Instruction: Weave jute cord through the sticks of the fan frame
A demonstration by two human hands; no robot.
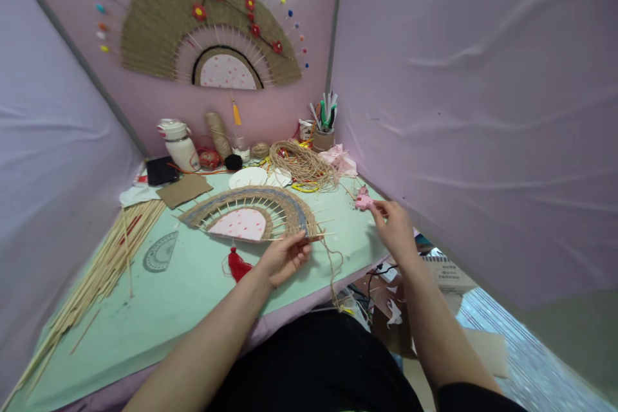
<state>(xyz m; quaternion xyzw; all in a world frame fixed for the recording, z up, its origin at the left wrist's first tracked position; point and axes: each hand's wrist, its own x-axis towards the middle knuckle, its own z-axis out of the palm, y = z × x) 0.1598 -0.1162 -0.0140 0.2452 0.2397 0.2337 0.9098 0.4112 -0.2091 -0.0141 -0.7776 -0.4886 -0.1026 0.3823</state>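
Step in hand: I judge this is a fixing step at the end of the weaving. I steady the woven fan (255, 212) and take the pink glue gun (363, 201).
Woven fan: it lies flat in the middle of the green table (193, 296), with the arch toward 12 o'clock.
Left hand (284, 257): the fingers are pinched on the fan's lower right corner, where the sticks end. The forearm comes in from 7 o'clock, palm half up.
Right hand (396, 228): well apart from the left, at 3 o'clock of the fan. The thumb and fingertips seem closed on the rear of the glue gun, and the wrist is bent to the left.
Loose twine (333, 264): it hangs from the fan's right end, over the table edge toward 5 o'clock.
Next move calls for: a firm left pinch, I think, so that the fan does not slide, and the nozzle kept away from my fingers.
Nearby: the red tassel (237, 265) lies at 6 o'clock of the fan, and the bamboo sticks (101, 270) at 8 o'clock.
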